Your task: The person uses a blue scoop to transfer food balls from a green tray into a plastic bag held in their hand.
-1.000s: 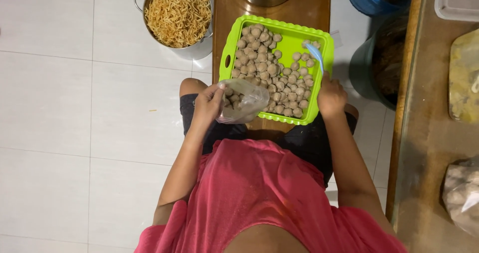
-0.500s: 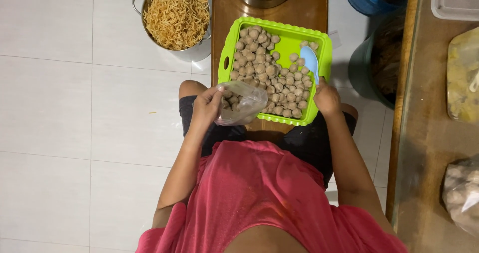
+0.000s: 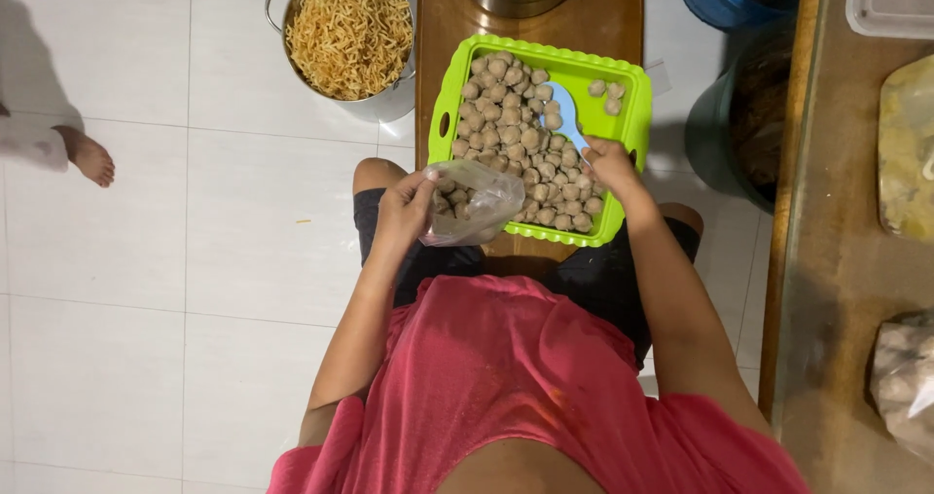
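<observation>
Over the green tray (image 3: 632, 114), left hand (image 3: 407, 212) fingers grip a clear bag (image 3: 477, 202); right hand (image 3: 611, 163) fingers clasp a blue spoon (image 3: 564, 109).

Your left hand (image 3: 404, 212) grips a thin, clear, crinkled plastic bag (image 3: 475, 202); your right hand (image 3: 611, 159) holds a smooth pale-blue plastic spoon (image 3: 566, 114). The glossy green plastic tray (image 3: 634, 114) sits on polished wood (image 3: 438, 27). At eleven o'clock, a shiny metal pot (image 3: 394, 100).

The tray (image 3: 634, 124) of meatballs (image 3: 516, 134) lies on the bench (image 3: 438, 27); the noodle pot (image 3: 342, 33) stands left of it on the floor (image 3: 175, 260).
</observation>
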